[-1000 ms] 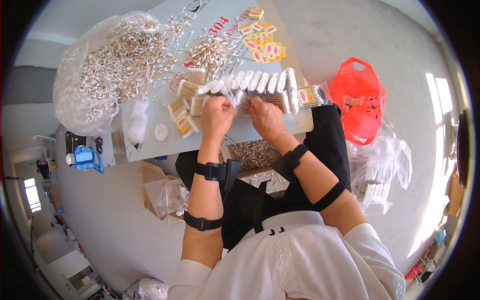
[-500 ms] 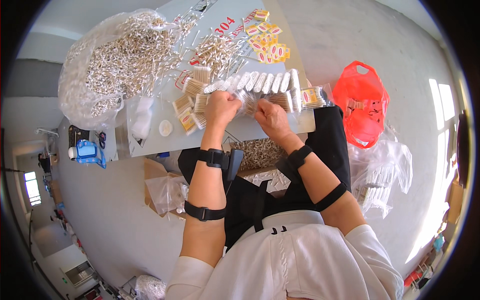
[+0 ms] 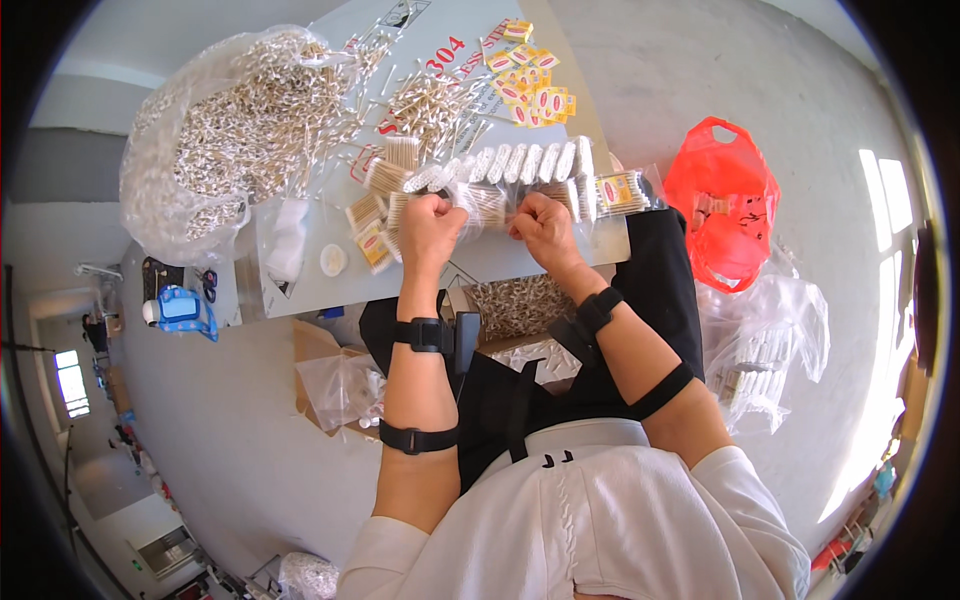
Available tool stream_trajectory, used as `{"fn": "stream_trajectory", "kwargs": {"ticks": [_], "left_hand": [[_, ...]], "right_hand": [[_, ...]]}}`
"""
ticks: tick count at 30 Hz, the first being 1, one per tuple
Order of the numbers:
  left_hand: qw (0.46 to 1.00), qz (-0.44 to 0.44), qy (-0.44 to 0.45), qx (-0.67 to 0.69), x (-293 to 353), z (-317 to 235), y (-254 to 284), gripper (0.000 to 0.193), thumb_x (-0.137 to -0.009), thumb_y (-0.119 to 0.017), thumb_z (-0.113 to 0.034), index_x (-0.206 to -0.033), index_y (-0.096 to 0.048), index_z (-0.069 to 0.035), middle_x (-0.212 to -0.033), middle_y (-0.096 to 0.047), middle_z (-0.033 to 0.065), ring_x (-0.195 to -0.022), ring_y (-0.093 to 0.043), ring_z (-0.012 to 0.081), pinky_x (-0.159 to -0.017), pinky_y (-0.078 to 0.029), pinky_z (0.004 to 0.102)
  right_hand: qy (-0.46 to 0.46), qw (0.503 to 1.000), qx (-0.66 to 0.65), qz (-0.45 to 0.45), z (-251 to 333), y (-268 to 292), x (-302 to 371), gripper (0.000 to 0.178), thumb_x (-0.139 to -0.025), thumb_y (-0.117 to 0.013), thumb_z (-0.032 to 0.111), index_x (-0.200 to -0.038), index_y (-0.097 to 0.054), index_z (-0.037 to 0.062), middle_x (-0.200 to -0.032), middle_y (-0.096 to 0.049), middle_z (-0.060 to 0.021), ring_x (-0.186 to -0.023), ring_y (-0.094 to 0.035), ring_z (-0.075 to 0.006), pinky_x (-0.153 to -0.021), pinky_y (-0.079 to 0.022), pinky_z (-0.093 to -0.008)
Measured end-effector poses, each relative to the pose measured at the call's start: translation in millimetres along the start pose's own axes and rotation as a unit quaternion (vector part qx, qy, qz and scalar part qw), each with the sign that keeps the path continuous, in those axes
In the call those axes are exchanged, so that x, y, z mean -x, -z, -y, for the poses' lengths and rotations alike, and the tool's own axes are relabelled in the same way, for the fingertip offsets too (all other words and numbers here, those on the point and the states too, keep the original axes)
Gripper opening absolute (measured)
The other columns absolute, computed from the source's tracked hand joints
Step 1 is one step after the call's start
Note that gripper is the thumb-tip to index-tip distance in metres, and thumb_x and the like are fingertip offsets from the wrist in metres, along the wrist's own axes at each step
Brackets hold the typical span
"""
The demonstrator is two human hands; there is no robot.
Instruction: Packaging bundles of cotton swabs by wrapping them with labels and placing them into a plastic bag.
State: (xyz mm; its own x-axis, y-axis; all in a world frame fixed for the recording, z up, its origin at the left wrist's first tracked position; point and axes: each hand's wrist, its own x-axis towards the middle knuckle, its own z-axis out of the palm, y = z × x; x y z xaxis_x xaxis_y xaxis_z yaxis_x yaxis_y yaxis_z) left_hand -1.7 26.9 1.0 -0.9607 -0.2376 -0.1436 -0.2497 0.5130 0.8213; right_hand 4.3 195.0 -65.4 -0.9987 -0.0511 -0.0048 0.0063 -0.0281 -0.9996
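Note:
A clear plastic bag with a bundle of cotton swabs [image 3: 484,203] lies between my two hands at the table's near edge. My left hand [image 3: 430,232] is closed, its fingers pinching the bag's left side. My right hand [image 3: 545,232] is curled at the other side, fingertips pressed together on the thin film. Behind them runs a row of bundles with white cotton tips [image 3: 500,163]. More swab bundles [image 3: 385,178] lie by my left hand, one with a yellow card [image 3: 374,246]. Right of my right hand is a bagged bundle with a yellow label [image 3: 618,190].
A big clear bag of loose swabs [image 3: 240,130] fills the table's left, beside a loose swab pile [image 3: 430,105]. Yellow cards [image 3: 535,85] lie at the far right. A red plastic bag [image 3: 722,205] is beyond the table; a cardboard box [image 3: 318,350] stands below.
The swab bundle between my hands shows more plainly now. My left hand has shifted slightly down, and my right hand a little to the right, so the gap between them is wider.

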Motion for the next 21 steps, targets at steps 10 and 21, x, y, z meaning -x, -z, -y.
{"fn": "stream_trajectory", "kwargs": {"ticks": [10,21], "left_hand": [[0.979,-0.165,0.005,0.121,31,0,52,0.011,-0.069,-0.062,-0.004,-0.062,-0.055,0.001,-0.054,-0.048,-0.0029,-0.05,-0.04,0.0067,-0.047,-0.032,0.0231],[0.865,-0.232,-0.334,-0.295,96,-70,36,0.018,-0.065,-0.064,-0.005,-0.076,-0.049,-0.006,-0.072,-0.051,0.0086,-0.063,-0.055,0.0299,-0.052,-0.045,0.0396]], "right_hand": [[0.02,0.978,0.204,-0.041,17,-8,-8,0.014,-0.079,-0.056,0.008,-0.07,-0.053,-0.0017,-0.061,-0.06,-0.0134,-0.059,-0.06,-0.0228,-0.055,-0.047,-0.0325],[-0.173,0.919,-0.343,0.087,90,-23,28,0.054,-0.092,-0.052,0.041,-0.131,-0.043,0.0047,-0.11,-0.058,-0.0062,-0.104,-0.054,-0.0188,-0.086,-0.044,-0.037]]}}
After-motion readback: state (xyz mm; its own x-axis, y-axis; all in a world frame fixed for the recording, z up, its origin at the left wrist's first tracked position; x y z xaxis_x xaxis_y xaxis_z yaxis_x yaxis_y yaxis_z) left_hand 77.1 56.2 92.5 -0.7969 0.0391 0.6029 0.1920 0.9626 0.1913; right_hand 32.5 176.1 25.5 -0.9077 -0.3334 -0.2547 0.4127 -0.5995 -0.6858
